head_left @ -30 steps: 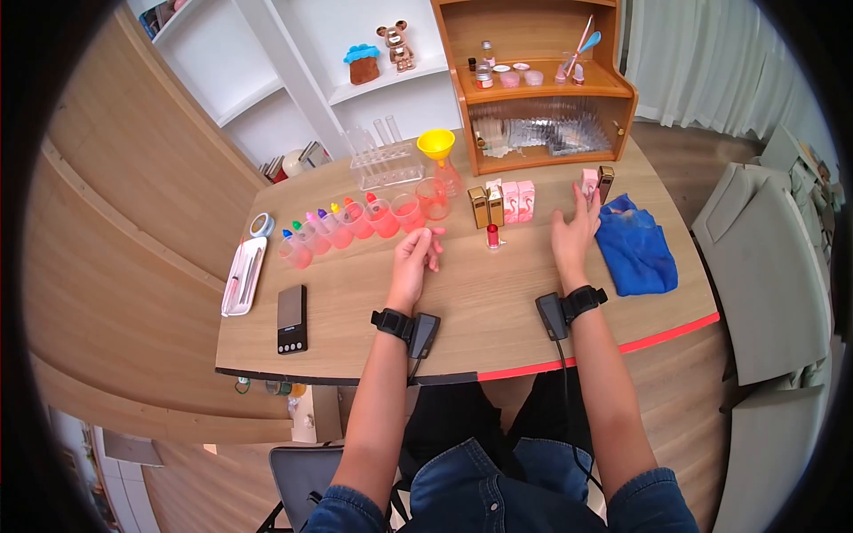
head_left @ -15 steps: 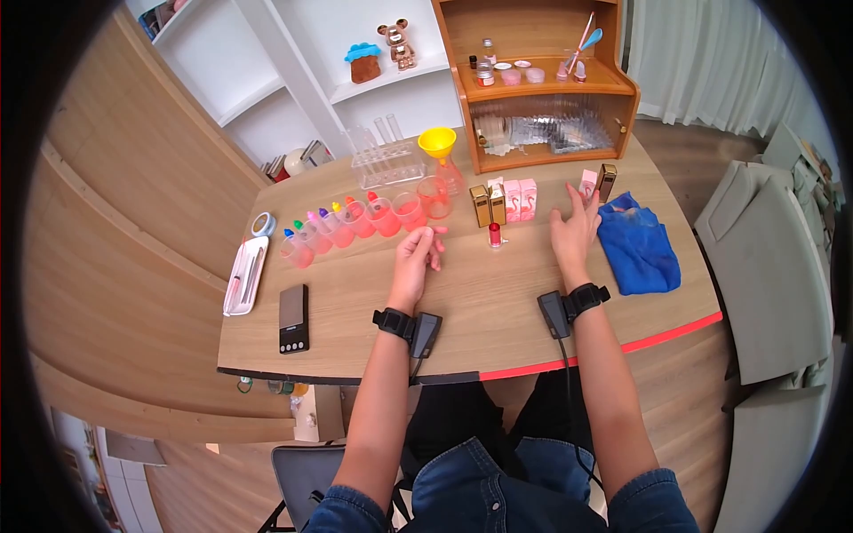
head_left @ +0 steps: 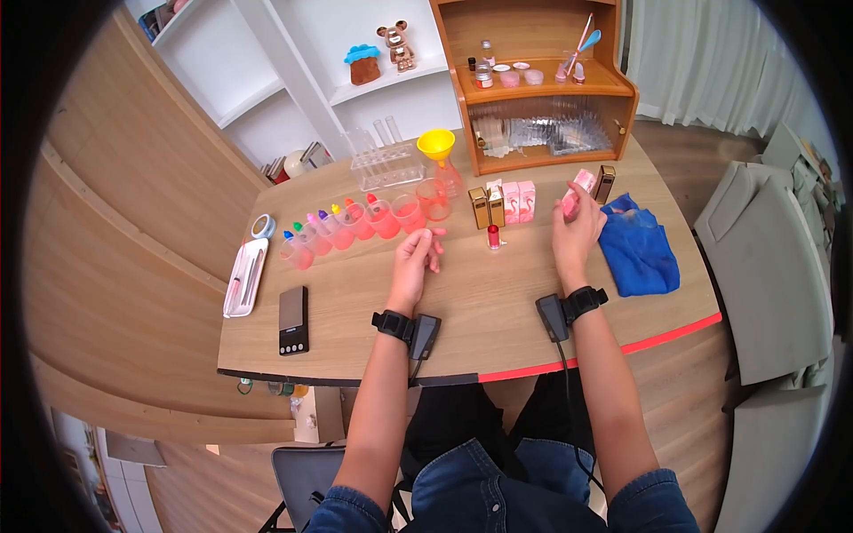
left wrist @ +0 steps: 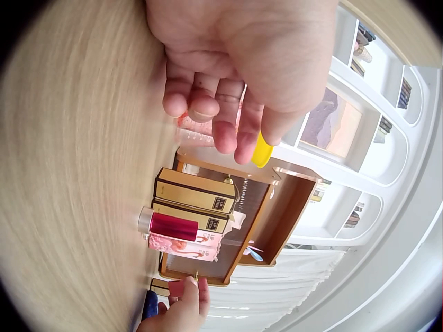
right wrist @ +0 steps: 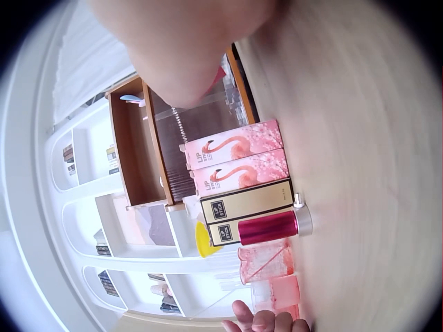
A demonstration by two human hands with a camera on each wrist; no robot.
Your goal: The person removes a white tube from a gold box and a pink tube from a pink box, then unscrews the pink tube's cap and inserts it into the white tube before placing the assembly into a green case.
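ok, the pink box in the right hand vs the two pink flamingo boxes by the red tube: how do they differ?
The pink box is tilted, gripped by the right hand above the table; the two pink flamingo boxes stand upright, untouched. It is alone near the blue cloth; they stand side by side next to the gold boxes. All three are pink cartons.

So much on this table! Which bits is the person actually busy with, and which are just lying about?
In hand:
- right hand grips a pink flamingo box
- gold box stands right beside it

Lying about:
- left hand, resting on the table
- red lipstick tube
- blue cloth
- yellow funnel
- scale
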